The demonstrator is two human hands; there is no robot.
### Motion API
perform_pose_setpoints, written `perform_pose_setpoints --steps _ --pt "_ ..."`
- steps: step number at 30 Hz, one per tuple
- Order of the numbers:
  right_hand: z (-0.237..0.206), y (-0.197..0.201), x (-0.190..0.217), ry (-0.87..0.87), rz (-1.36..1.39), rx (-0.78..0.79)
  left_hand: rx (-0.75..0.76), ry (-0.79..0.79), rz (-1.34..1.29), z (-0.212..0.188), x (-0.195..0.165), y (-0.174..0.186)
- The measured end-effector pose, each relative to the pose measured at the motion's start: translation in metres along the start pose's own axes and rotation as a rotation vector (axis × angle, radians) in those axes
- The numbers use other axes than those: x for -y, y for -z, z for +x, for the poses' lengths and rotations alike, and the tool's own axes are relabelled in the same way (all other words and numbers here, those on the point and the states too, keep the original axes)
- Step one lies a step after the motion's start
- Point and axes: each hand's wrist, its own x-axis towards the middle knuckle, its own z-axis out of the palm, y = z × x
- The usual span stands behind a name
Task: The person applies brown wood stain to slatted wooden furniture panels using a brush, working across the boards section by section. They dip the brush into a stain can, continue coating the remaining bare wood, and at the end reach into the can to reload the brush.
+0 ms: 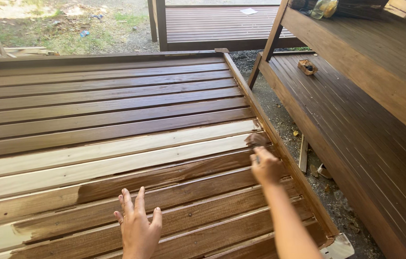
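The slatted wooden panel (116, 105) is shiny dark brown far past the fingers (133, 201). Two slats (107, 160) just beyond them are pale yellow. The brush (256, 139) is brown. The bench (356, 124) is brown with thin stripes.

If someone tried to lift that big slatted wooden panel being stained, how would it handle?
The slatted panel is probably stiff and heavy: many long boards in a solid frame. Its dark, glossy slats look wet, so likely slippery and smeary. The right hand presses a brush on it without visible flexing.
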Motion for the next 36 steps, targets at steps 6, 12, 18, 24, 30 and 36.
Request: perform_pose_setpoints --steps 6,12,18,24,30,36 --pt "-0.054 -0.054 0.14 0.452 0.35 0.057 -0.029 0.02 -0.055 0.012 0.005 -0.002" --pt "-0.031 -0.032 0.067 0.281 0.222 0.01 0.007 0.069 -0.044 0.015 0.021 -0.007" --pt "-0.014 0.005 -0.026 -0.079 -0.026 0.151 -0.023 0.114 -0.019 0.013 0.046 -0.004" --pt "-0.005 -0.003 -0.015 -0.547 -0.036 0.201 -0.07 0.074 -0.084 0.008 0.047 0.008" --pt "0.004 -0.017 -0.023 -0.845 0.068 0.139 -0.152 0.073 -0.084 -0.009 0.076 0.04" --pt "0.002 -0.046 0.047 -0.636 -0.1 0.242 -0.191 0.143 -0.105 -0.028 0.113 0.069"
